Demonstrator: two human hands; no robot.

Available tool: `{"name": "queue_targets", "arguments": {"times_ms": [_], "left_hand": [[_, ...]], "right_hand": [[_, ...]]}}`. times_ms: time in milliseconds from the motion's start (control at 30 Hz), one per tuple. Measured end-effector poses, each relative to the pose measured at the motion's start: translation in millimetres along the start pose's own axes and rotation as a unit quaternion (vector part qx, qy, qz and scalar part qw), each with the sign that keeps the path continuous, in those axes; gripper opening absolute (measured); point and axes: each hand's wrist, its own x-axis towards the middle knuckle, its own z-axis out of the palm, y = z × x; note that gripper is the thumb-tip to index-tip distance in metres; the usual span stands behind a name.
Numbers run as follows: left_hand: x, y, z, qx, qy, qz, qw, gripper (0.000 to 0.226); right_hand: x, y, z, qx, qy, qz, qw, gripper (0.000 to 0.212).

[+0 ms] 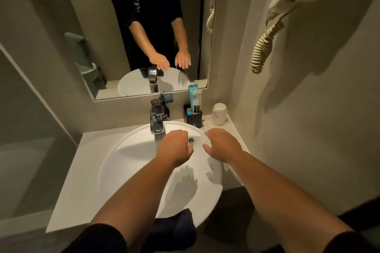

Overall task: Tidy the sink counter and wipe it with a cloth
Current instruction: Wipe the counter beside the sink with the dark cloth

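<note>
From the head camera we look down on a white basin (131, 162) set into a pale counter (82, 170), and both our hands hang over the bowl with nothing in them. Our left hand (174, 148) is loosely curled just in front of the tap (157, 119), close to the drain (191, 140); our right hand (223, 146) is spread flat with its fingers released, over the basin's right rim.

The things to tidy sit along the counter's back edge toward its right corner: a black holder (195, 119) with a blue-and-white packet (194, 98) standing in it, and just beside it an upturned glass (219, 114). Something dark sits behind the tap, perhaps a small sachet box, though the view there is too dim for us to say.

We judge the task barely begun: no item has been gathered, and we see no cloth on the counter. The dark fabric (181, 224) at the basin's front edge may be one. Our next move calls for reaching the right hand to the back-right corner, or first finding the cloth.
</note>
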Motion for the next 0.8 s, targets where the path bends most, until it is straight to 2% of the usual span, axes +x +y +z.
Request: {"name": "queue_targets", "arguments": {"times_ms": [133, 367, 567, 800], "left_hand": [[-40, 15, -10, 0.020, 0.018, -0.026, 0.999, 0.028], [-105, 32, -34, 0.021, 0.045, -0.071, 0.996, 0.030], [-145, 24, -44, 0.035, 0.019, -0.102, 0.994, 0.032], [-192, 1, -29, 0.049, -0.039, -0.108, 0.992, 0.038]], "right_hand": [[-33, -12, -5, 0.004, -0.001, 0.005, 1.000, 0.045], [-76, -31, -20, -0.006, 0.016, -0.061, 0.998, 0.047], [-97, -55, -13, 0.011, -0.011, -0.095, 0.995, 0.049], [-119, -78, 20, 0.014, -0.082, -0.113, 0.990, 0.049]]}}
